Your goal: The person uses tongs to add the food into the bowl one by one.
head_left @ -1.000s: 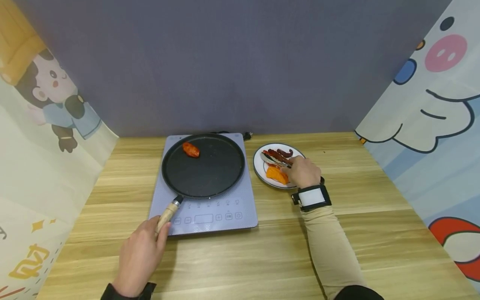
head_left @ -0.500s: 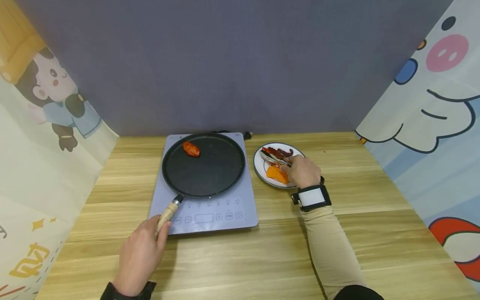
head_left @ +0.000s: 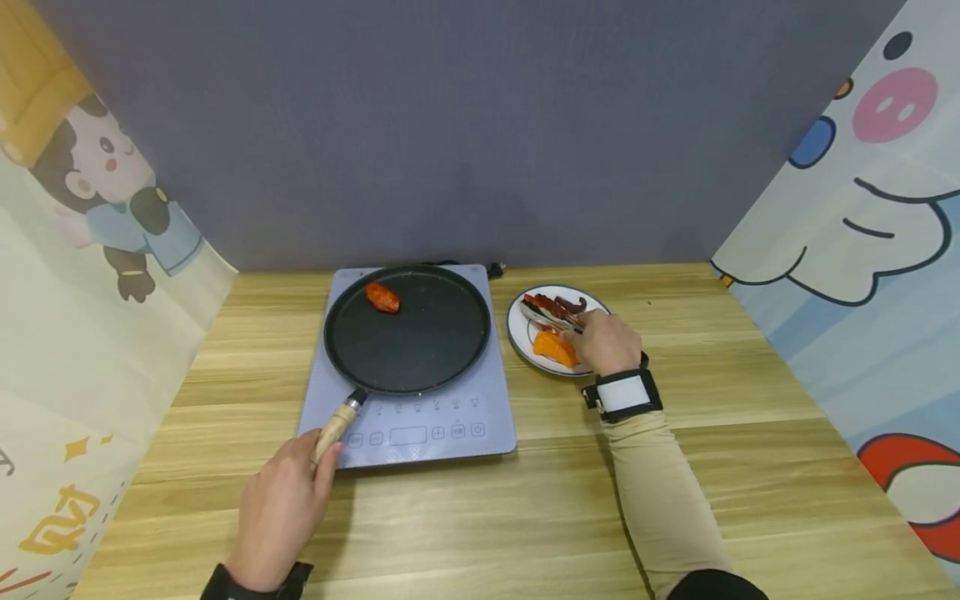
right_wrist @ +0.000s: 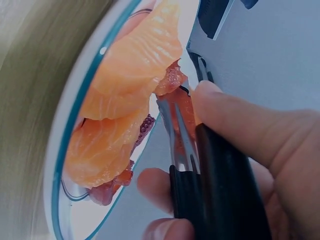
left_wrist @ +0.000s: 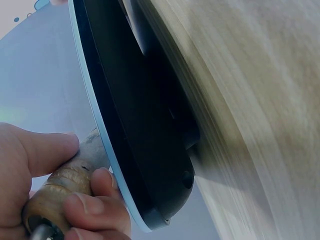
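Observation:
My left hand (head_left: 281, 504) grips the wooden handle (head_left: 335, 429) of a round black flat pan (head_left: 408, 342). One glossy reddish piece of meat (head_left: 382, 297), shaped like a chicken wing, lies near the pan's back left. In my right hand (head_left: 609, 343) are tongs (right_wrist: 220, 185) with black handles and metal tips. Those tips reach over a white, dark-rimmed plate (head_left: 525, 354), among reddish strips of food. Orange salmon slices (head_left: 553, 350) lie nearer the plate's front, and a dark purple tentacle (head_left: 573, 306) curls at its back. My right fingers hide the plate's right side.
The pan sits on a flat induction cooker (head_left: 491, 392) with touch controls along its front. A black cord (head_left: 495, 270) runs behind it. The wooden table (head_left: 480, 533) meets a grey back panel (head_left: 480, 133), with printed cartoon sheets on both sides.
The tips of the tongs have shifted slightly among the reddish strips on the plate. Both hands and the pan hold their places.

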`<state>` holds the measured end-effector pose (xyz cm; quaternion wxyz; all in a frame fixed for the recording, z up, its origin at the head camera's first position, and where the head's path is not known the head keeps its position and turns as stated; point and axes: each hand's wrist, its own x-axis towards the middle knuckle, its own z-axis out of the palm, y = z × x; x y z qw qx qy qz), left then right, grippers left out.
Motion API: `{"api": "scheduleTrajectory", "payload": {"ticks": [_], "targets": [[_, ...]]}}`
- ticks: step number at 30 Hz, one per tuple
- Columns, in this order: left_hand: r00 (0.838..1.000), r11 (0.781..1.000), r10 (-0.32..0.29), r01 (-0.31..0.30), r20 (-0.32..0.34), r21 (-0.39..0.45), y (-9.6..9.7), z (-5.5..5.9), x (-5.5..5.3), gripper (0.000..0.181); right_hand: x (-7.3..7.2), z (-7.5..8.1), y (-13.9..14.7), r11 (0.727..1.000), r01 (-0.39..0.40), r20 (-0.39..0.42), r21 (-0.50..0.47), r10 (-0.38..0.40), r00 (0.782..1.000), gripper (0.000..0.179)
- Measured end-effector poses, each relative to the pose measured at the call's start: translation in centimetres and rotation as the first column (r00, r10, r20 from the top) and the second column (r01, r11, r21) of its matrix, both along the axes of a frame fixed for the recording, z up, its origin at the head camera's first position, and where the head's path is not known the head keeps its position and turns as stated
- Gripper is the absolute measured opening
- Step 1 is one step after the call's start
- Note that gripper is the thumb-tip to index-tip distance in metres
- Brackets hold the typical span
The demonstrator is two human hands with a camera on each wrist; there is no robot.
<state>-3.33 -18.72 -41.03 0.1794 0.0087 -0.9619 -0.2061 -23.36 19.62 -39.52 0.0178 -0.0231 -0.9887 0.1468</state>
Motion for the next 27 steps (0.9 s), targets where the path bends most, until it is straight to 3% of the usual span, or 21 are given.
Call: {"api": "scheduleTrajectory", "payload": {"ticks": [15,27], "targets": [[1.0,1.0,0.002,-0.002,0.002,0.0,0.0,0.1,0.0,0.029,0.2,0.3,-0.4,0.997,-0.051,-0.194,-0.065,0.038,0.98,0.052],[1.0,1.0,-0.001,0.001,-0.003,0.005,0.1,0.0,0.0,0.028,0.3,0.2,-1.4,0.98,-0.172,-0.328,-0.103,0.13,0.936,0.049]]}}
